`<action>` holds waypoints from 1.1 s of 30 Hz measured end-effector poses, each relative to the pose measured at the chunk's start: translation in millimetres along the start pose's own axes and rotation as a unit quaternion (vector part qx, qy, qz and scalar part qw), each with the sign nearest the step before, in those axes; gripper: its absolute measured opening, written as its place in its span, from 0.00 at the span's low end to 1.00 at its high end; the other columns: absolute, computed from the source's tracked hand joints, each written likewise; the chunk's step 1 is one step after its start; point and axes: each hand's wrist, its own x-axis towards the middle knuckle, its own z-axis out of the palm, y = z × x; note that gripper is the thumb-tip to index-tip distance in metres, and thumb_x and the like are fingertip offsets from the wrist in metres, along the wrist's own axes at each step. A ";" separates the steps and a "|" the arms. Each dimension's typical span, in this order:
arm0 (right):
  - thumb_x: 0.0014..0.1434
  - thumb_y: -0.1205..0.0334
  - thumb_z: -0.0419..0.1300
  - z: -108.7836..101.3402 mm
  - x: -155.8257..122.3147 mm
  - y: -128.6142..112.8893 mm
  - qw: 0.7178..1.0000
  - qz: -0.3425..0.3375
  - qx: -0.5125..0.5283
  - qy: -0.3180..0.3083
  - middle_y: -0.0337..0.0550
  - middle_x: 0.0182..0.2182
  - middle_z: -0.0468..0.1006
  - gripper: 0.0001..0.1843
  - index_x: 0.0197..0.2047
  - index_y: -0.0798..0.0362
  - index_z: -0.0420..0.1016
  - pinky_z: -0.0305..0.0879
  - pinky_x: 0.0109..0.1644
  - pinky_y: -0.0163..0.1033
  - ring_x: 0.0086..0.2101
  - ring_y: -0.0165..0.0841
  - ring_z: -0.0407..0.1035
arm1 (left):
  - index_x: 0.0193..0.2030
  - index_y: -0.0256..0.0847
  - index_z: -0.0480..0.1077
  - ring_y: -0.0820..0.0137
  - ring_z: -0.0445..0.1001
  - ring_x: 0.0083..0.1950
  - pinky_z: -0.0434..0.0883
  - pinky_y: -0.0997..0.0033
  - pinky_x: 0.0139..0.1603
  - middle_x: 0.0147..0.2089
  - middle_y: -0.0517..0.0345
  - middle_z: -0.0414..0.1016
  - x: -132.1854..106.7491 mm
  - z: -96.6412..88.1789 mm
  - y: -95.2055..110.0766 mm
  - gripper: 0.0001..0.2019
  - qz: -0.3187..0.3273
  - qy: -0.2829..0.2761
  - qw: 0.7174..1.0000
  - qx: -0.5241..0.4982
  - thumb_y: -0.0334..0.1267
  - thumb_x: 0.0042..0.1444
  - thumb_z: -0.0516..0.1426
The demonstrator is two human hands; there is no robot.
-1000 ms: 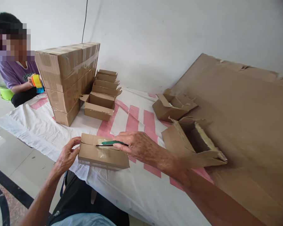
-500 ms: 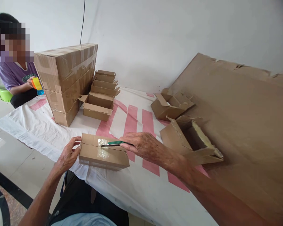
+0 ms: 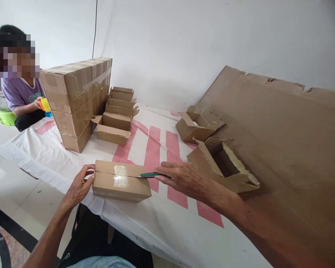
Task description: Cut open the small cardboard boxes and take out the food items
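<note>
A small cardboard box (image 3: 108, 183) lies in front of me with its seam facing up. Clear tape (image 3: 120, 181) crosses the middle of that seam. My left hand (image 3: 82, 184) grips the box's left end, fingers and thumb pressed against it. In my right hand (image 3: 175, 174) is a green utility knife (image 3: 151, 174), held low and nearly flat. Its blade points left and meets the seam near the box's right end. The fingers hide the back part of the knife.
Taped cartons (image 3: 78, 89) are stacked at the left, beside a row of open boxes (image 3: 114, 130). Two torn-open boxes (image 3: 225, 163) lie right, by a large cardboard sheet (image 3: 290, 141). A white and red cloth (image 3: 177, 223) covers the surface. A person (image 3: 21, 91) sits far left.
My right hand has drawn the knife rightward along the seam, from the tape to near the right end. My left hand keeps its hold on the box.
</note>
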 end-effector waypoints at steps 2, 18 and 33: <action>0.78 0.53 0.50 -12.2 -2.0 -2.1 1.000 0.007 0.029 0.007 0.42 0.30 0.81 0.22 0.41 0.49 0.83 0.59 0.30 0.38 0.27 0.33 0.73 | 0.59 0.45 0.69 0.54 0.75 0.67 0.76 0.60 0.55 0.69 0.45 0.73 -1.7 0.6 1.4 0.18 -0.005 -0.006 1.000 -0.002 0.52 0.69 0.56; 0.78 0.55 0.52 25.2 36.9 -24.4 0.993 -0.010 0.117 0.029 0.43 0.33 0.82 0.19 0.48 0.50 0.84 0.65 0.35 0.37 0.31 0.33 0.74 | 0.61 0.44 0.66 0.54 0.75 0.67 0.76 0.57 0.57 0.68 0.43 0.73 -3.6 3.2 3.6 0.19 -0.017 -0.012 1.000 -0.021 0.52 0.70 0.54; 0.79 0.55 0.51 23.1 57.1 -30.0 0.997 -0.033 -0.037 -0.062 0.40 0.29 0.75 0.19 0.42 0.51 0.78 0.45 0.28 0.38 0.27 0.31 0.66 | 0.60 0.45 0.68 0.55 0.76 0.66 0.78 0.60 0.53 0.65 0.45 0.75 -2.4 3.6 8.2 0.17 -0.013 -0.010 1.000 0.005 0.49 0.70 0.54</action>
